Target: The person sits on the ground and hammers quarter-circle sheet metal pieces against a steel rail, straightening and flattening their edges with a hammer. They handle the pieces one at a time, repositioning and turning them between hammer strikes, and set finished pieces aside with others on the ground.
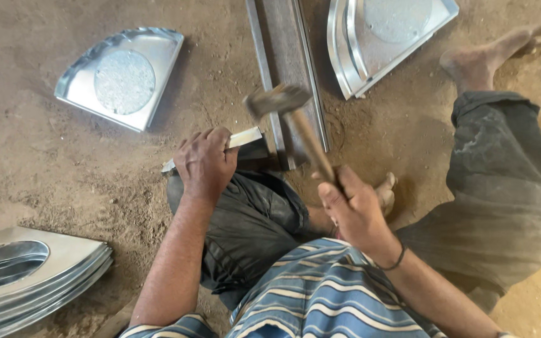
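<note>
Person sits on the dirt floor (64, 175), left hand (205, 164) clamped on a thin shiny sheet-metal strip (245, 138) resting across the knee, right beside a long grey steel rail (286, 56). Right hand (358, 209) is wrapped tight round a wooden-handled hammer (295, 119), head blurred over the rail. Fan-shaped galvanized trays (123, 78) lie around, no labels on them.

I see my right hand (357, 209) closed around the wooden handle of a steel-headed hammer (295, 122), its head raised over the long grey steel rail (286, 62) lying on the dirt floor (64, 163). Just left of the rail, my left hand (205, 164) clamps a flat shiny sheet-metal strip (245, 139) against its near end. Further left of the rail lies a fan-shaped galvanised sheet-metal piece (123, 78).
</note>
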